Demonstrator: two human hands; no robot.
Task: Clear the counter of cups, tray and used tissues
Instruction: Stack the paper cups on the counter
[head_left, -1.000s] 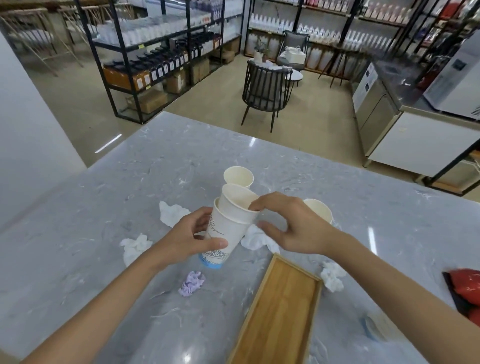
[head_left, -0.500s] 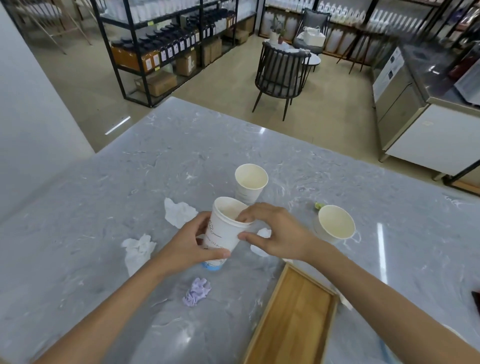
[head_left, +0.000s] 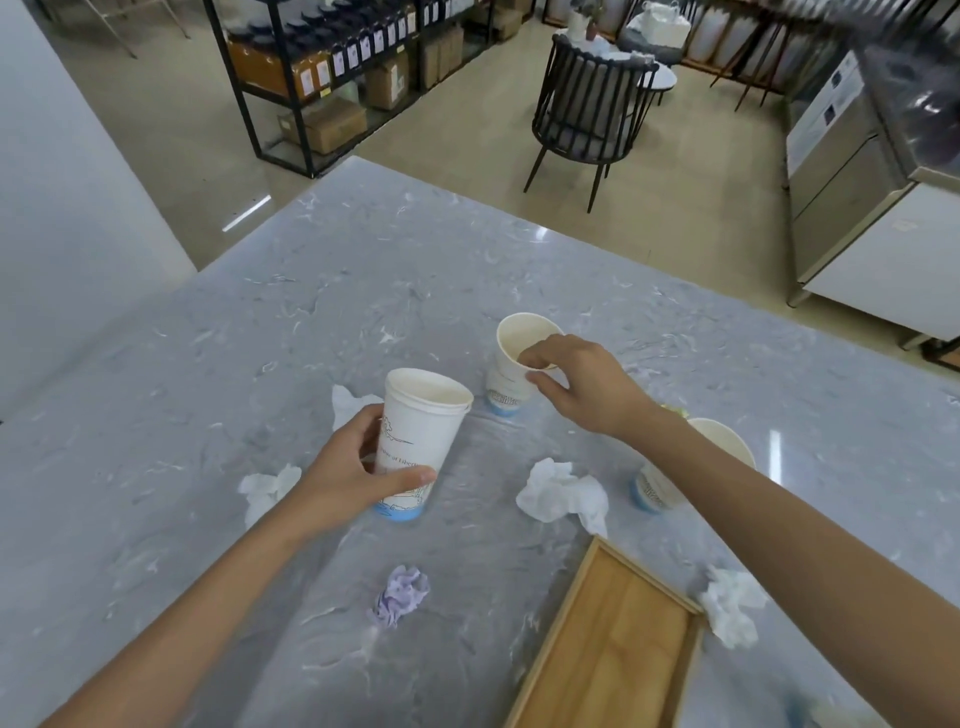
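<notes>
My left hand (head_left: 347, 474) grips a stack of nested white paper cups (head_left: 418, 437) with a blue base, held upright just above the grey marble counter (head_left: 218, 395). My right hand (head_left: 582, 384) pinches the rim of a second paper cup (head_left: 511, 347), thumb outside and fingers inside, and that cup tilts. A third cup (head_left: 655, 488) stands behind my right forearm, mostly hidden. White crumpled tissues lie at the centre (head_left: 563, 491), left (head_left: 267, 486), behind the stack (head_left: 347, 402) and right (head_left: 730, 608). A purple tissue (head_left: 400, 595) lies near me. The wooden tray (head_left: 618, 644) sits bottom right.
A grey wall (head_left: 67, 208) borders the counter on the left. Beyond the far counter edge stand a black chair (head_left: 587, 104), black shelving (head_left: 332, 57) with bottles and boxes, and a steel cabinet (head_left: 852, 171) at the right.
My right hand let go of the nested cups and reached forward to the far cup, pinching its rim and tilting it. My left hand kept the stack. The view dipped downward.
</notes>
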